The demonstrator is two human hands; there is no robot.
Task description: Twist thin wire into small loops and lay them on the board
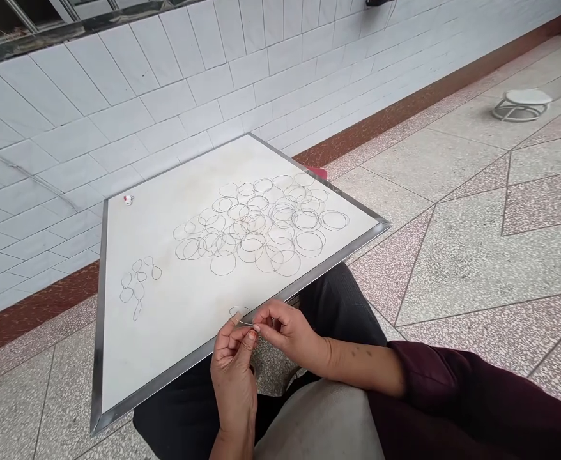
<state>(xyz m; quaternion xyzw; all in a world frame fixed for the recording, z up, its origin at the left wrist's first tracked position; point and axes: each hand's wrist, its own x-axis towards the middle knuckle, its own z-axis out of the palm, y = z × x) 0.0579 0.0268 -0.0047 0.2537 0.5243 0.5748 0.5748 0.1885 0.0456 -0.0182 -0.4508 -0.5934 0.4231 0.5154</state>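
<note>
My left hand [235, 367] and my right hand [292, 332] meet over the table's front edge. Between their fingertips they pinch a thin dark wire ring [239, 308], whose loop rises above the left fingers. Many thin wire rings [252, 246] lie overlapping across the middle and right of the white table [179, 338]. At the left of the tabletop, several smaller wire pieces twisted into figure-eight shapes [139, 291] sit in a loose group.
A small white and red object [128, 200] stands near the table's far left corner. Metal trim [165, 383] edges the table. My legs are under the front edge. Behind is a white tiled wall [165, 96]; a low white stool [522, 105] stands on the floor at right.
</note>
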